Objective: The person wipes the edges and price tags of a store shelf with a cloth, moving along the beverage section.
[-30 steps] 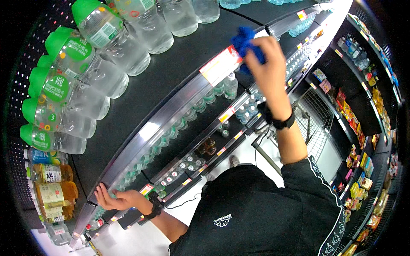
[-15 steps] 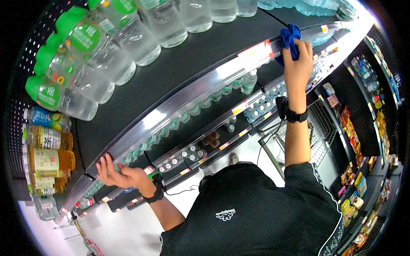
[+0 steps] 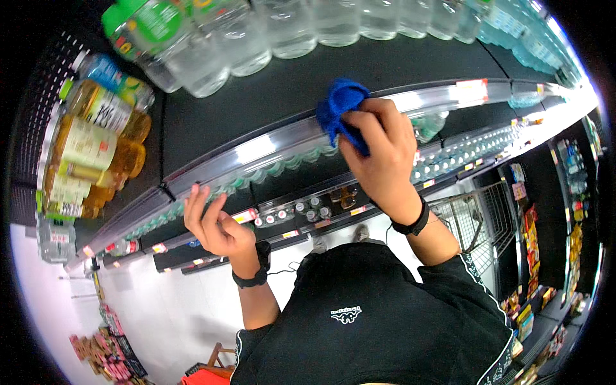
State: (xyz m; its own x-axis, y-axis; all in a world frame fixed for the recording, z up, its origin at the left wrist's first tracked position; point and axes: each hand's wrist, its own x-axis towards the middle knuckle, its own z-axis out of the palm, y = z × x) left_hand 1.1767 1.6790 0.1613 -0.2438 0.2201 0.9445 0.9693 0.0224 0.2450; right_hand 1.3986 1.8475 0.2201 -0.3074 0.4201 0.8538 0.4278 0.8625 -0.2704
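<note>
A crumpled blue cloth is pinched in my right hand, against the front rim of a black shelf. A clear plastic strip runs along that rim, and part of the cloth laps over it. My left hand is raised beside the same strip farther left, its fingers spread and holding nothing. Its fingertips are at the strip's lower edge; I cannot tell whether they touch. Large clear water bottles stand in a row at the back of the shelf.
Amber drink bottles stand at the shelf's left end. Lower shelves hold more bottles. A wire cart stands on the right, before a rack of snack packets. Pink packages are stacked at lower left.
My right hand has brought the cloth leftward along the shelf rim, closer to my left hand. My left hand has lifted slightly from the rim, and the view has shifted.
</note>
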